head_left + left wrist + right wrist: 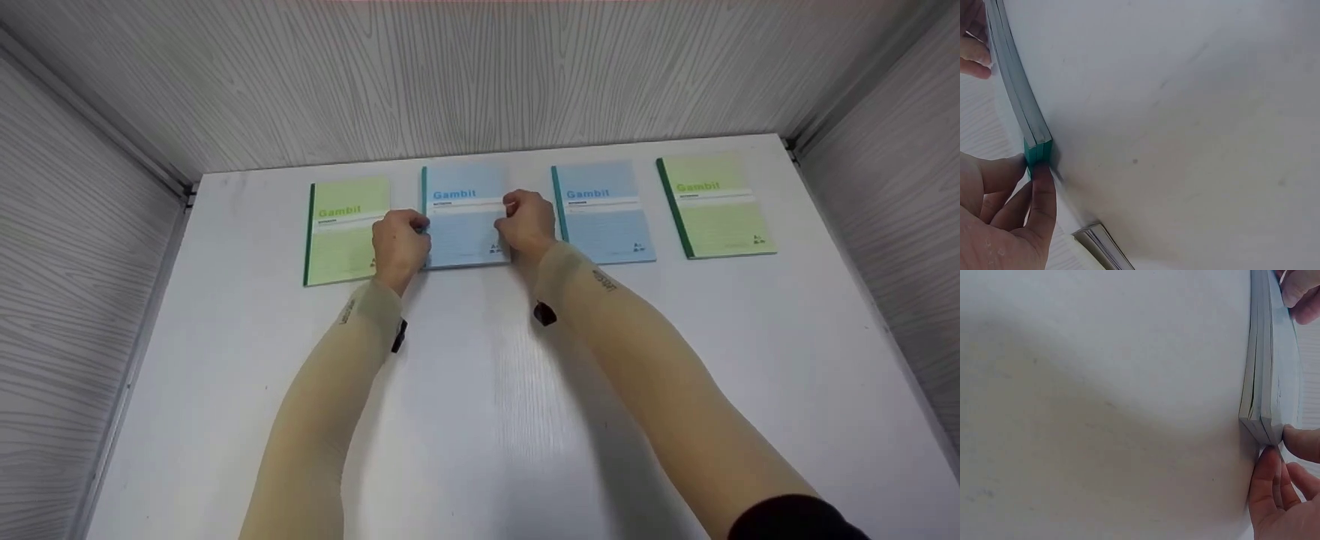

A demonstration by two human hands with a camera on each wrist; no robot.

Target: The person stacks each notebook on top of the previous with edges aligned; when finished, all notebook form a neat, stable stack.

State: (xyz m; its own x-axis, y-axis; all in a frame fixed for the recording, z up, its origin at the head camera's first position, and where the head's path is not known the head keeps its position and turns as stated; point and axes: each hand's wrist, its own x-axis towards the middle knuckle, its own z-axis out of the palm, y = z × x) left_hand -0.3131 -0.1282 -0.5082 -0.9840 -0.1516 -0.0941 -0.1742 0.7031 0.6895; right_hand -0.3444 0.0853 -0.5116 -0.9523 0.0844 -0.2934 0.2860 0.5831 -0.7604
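Note:
A blue notebook [463, 234] with a green spine lies second from the left in a row, between both hands. In the wrist views its edge shows stacked layers, so more than one notebook seems to lie there. My left hand [401, 244] pinches the green spine near its lower corner, thumb and finger on either side of it. At the opposite edge, my right hand [529, 225] grips with the thumb on the cover and curled fingers against the edge. The left hand partly covers the green notebook [341, 255] beside it.
Another blue notebook [606, 232] lies just right of the right hand, and a second green one [720, 225] at the row's right end. The white table [465, 412] meets a grey wood-grain panel [450, 82] behind the row, with side panels left and right.

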